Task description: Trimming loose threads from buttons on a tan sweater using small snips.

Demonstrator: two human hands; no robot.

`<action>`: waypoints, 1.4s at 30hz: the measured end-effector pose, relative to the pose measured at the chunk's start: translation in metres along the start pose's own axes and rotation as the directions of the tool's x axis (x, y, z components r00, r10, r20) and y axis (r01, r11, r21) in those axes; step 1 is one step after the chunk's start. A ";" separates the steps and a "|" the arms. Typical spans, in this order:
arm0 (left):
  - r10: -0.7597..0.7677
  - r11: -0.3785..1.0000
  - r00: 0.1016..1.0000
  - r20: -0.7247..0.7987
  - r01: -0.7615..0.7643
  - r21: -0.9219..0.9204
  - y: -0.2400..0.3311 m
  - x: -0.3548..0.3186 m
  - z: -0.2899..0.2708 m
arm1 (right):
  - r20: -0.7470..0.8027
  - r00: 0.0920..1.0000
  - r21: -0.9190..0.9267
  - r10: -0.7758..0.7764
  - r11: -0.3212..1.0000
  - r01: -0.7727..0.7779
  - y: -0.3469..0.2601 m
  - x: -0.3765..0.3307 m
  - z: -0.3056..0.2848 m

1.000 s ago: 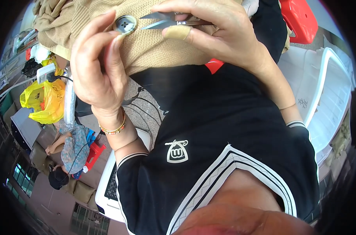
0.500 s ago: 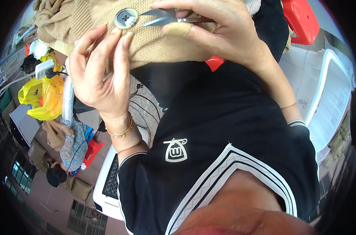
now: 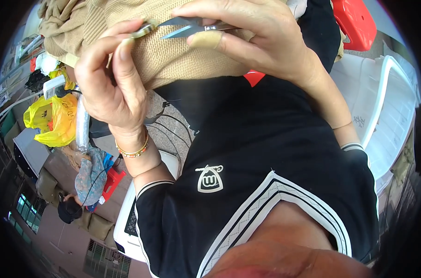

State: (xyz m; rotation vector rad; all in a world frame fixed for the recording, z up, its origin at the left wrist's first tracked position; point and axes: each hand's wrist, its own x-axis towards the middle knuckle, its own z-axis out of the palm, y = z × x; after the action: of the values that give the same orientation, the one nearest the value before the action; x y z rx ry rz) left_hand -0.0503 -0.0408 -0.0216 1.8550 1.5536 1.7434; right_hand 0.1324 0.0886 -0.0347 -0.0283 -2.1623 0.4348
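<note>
My left hand (image 3: pixel 111 90) pinches a round metal-rimmed button (image 3: pixel 143 30) sewn on a tan knitted garment (image 3: pixel 182 65), thumb and forefinger tilting it edge-on. My right hand (image 3: pixel 261 41), with a plaster on one fingertip, grips small metal scissors (image 3: pixel 187 27). Their blades point left and reach right up to the button. The garment is bunched up in front of my black shirt (image 3: pixel 266 153), and both hands press against it at the top of the view.
A yellow plastic bag (image 3: pixel 53 120) lies at the left. Another person (image 3: pixel 87 176) sits low beside a small red stool (image 3: pixel 112 180). There is a white basket (image 3: pixel 129 227) below, white plastic furniture (image 3: pixel 391 106) at the right and a red stool (image 3: pixel 356 23) at the top right.
The button has turned from facing the camera to edge-on as my left fingers closed around it. The scissor blades have come in closer to the button.
</note>
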 end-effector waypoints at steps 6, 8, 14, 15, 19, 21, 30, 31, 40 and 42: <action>-0.029 0.997 0.999 -0.036 0.031 0.067 0.000 0.002 0.009 | 0.073 0.996 -0.278 0.056 0.960 -0.034 -0.012 0.018 -0.012; -0.048 0.997 0.997 -0.067 0.052 0.060 0.000 0.005 0.011 | 0.053 0.982 -0.165 0.183 0.971 -0.172 -0.025 0.025 -0.018; -0.090 0.983 0.988 -0.123 0.108 0.151 0.000 0.014 0.015 | 0.061 0.976 -0.285 0.209 0.941 -0.184 -0.017 0.031 -0.014; -0.109 0.980 0.987 -0.119 0.126 0.152 0.000 0.015 0.015 | 0.068 0.991 -0.425 0.113 0.902 -0.074 -0.014 0.032 -0.013; -0.198 0.956 0.978 -0.065 0.207 0.209 0.002 0.022 0.013 | 0.066 0.957 -0.159 0.281 0.950 -0.268 -0.014 0.039 -0.018; -0.198 0.955 0.978 -0.059 0.206 0.214 0.002 0.023 0.012 | 0.177 0.979 -0.453 0.104 0.891 -0.013 -0.011 0.043 -0.018; -0.187 0.970 0.981 -0.059 0.194 0.150 -0.005 0.022 0.011 | 0.258 0.963 -0.488 0.073 0.871 0.065 -0.005 0.047 -0.023; -0.186 0.971 0.981 -0.053 0.192 0.143 -0.005 0.022 0.012 | 0.267 0.961 -0.488 0.068 0.870 0.074 -0.004 0.047 -0.022; -0.197 0.977 0.979 -0.056 0.201 0.065 -0.009 0.020 0.010 | 0.250 0.967 -0.434 0.040 0.898 0.075 -0.003 0.050 -0.022; -0.189 0.977 0.980 -0.056 0.193 0.093 -0.008 0.022 0.010 | 0.252 0.968 -0.427 0.008 0.898 0.104 0.003 0.049 -0.020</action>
State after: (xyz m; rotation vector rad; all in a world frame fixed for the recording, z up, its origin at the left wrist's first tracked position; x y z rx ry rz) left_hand -0.0512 -0.0158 -0.0169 1.6522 1.7993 1.6645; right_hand 0.1187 0.1059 0.0139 -0.1789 -2.4642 -0.0936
